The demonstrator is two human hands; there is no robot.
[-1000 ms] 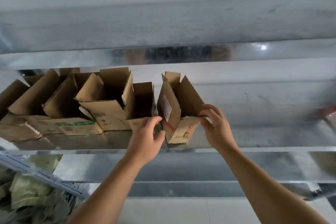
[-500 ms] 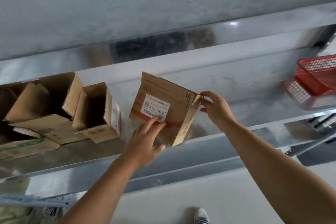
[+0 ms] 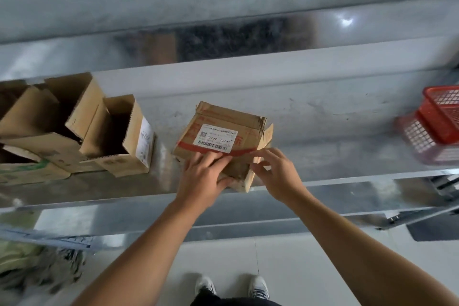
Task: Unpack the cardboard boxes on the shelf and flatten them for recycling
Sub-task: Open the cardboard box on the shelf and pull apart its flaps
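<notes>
Left fingers (image 3: 206, 160): they lie spread on the label side of the small box (image 3: 223, 122). The thumb hooks under the near edge, so the left hand (image 3: 201, 181) holds the box.
Right fingers (image 3: 265, 153): they are bent and pinch the right edge of the box, so the right hand (image 3: 280, 174) holds it too.
Small box place: it is between both hands, over the front part of the shelf (image 3: 335, 131). I cannot tell if its low corner touches the shelf.
Far left: open boxes (image 3: 119, 136) stand in a bunch on the shelf, with their mouths up and leaning. They are well apart from the small box.
Far right: a red basket (image 3: 439, 117) sits on the shelf. It is blurry and well apart from the hands.
Down low: two shoes (image 3: 206, 285) stand on the pale floor (image 3: 298, 268).
In the way: the left hand hides the low part of the label side. The right hand hides part of the right edge.
Box pointing: it is tipped, and the white label (image 3: 216, 137) faces the camera with its print upside down. The long side goes left to right, and the right end is a bit lower. A loose flap sticks out on the right. One corner points down at the shelf's front edge.
Change: half a second ago only the left fingertips touched the label. The right hand was up at the top right corner. Now the left hand has slid further on, and the right hand is lower on the edge.
</notes>
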